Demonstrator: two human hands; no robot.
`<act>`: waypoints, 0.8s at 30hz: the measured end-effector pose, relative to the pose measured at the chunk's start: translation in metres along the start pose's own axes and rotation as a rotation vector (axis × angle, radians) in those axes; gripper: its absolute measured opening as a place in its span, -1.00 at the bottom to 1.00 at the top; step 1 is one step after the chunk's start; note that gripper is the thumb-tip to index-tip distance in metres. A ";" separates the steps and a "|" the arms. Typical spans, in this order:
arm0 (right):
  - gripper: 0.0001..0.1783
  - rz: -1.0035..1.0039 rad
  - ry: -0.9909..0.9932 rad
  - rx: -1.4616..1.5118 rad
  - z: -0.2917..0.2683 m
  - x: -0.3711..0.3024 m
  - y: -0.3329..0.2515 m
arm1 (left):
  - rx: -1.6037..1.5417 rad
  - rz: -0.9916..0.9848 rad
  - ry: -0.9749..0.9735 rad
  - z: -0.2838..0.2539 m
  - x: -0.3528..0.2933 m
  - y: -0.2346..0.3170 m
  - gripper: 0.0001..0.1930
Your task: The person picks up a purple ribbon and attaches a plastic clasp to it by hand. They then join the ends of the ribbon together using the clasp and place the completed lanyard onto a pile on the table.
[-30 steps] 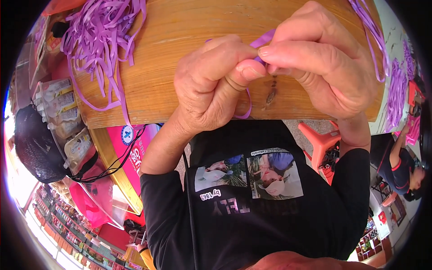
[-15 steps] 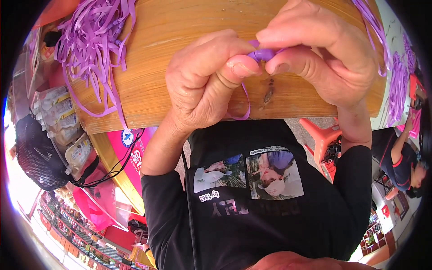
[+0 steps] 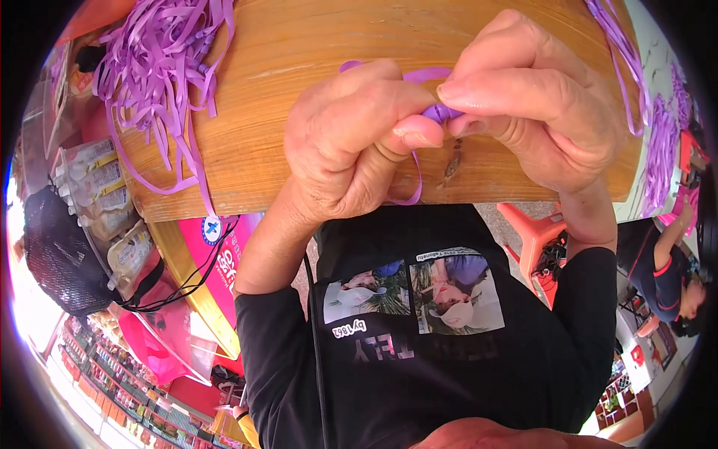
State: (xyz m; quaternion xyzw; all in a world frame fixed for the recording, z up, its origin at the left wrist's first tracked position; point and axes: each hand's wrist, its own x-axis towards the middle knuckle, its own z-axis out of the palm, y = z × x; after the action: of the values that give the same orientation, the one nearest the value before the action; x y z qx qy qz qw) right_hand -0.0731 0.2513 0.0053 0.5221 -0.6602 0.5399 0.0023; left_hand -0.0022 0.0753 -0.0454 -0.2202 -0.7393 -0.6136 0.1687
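Head view: a round light-wood tabletop (image 3: 314,60) is seen, with a heap of purple plastic strips (image 3: 161,56) at its left. A small purple strip piece (image 3: 436,112) is pinched between both hands, left hand (image 3: 351,142) and right hand (image 3: 535,105), fingers curled shut, knuckles raised. A firm, close fingertip pinch is judged best.

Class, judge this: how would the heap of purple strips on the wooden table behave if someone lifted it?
The purple strips look thin and flat, so probably floppy and light. Several droop over the wooden table edge, suggesting no stiffness. Being tangled, they would likely lift in clumps.
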 end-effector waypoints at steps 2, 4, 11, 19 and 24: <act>-0.79 0.000 0.006 -0.014 0.001 0.000 -0.001 | 0.026 -0.012 -0.002 0.000 0.000 0.001 -0.80; -0.80 0.003 0.019 -0.041 0.003 0.000 -0.003 | 0.002 -0.011 0.003 0.001 -0.001 0.000 -0.81; -0.74 -0.094 -0.010 -0.186 0.008 -0.008 0.000 | 0.017 -0.015 -0.018 0.002 -0.001 0.000 -0.82; -0.69 -0.151 -0.040 -0.209 0.006 -0.007 0.006 | -0.129 -0.094 -0.087 0.002 -0.003 -0.002 -0.82; -0.77 0.106 -0.056 -0.052 0.004 -0.001 -0.009 | -0.233 -0.133 -0.077 0.003 -0.003 -0.003 -0.82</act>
State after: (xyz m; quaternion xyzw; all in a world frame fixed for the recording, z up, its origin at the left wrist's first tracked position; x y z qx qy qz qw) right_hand -0.0640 0.2499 0.0099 0.5009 -0.7007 0.5071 -0.0311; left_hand -0.0013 0.0776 -0.0496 -0.2124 -0.6819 -0.6962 0.0723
